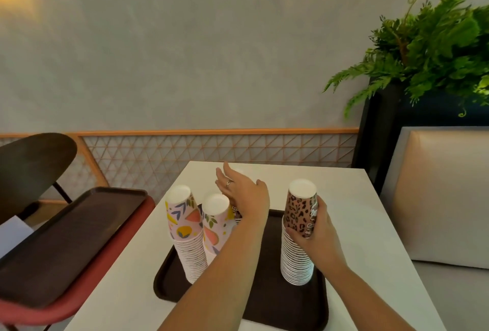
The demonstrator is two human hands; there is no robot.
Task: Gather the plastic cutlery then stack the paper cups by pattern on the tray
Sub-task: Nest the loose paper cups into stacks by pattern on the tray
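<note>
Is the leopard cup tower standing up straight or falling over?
Standing up. The leopard stack rests upside down on the dark tray, and the right hand grips its top cup.

Both forearms are bare, with no sleeves, watch or bracelets showing up to the frame's lower edge. The left hand (239, 189) wears one thin silver-toned ring (228, 183) on a finger. The right hand (318, 230) shows no jewellery.

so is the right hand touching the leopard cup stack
Touching. The head view shows the right hand with fingers and thumb wrapped round the top of the leopard cup stack.
</note>
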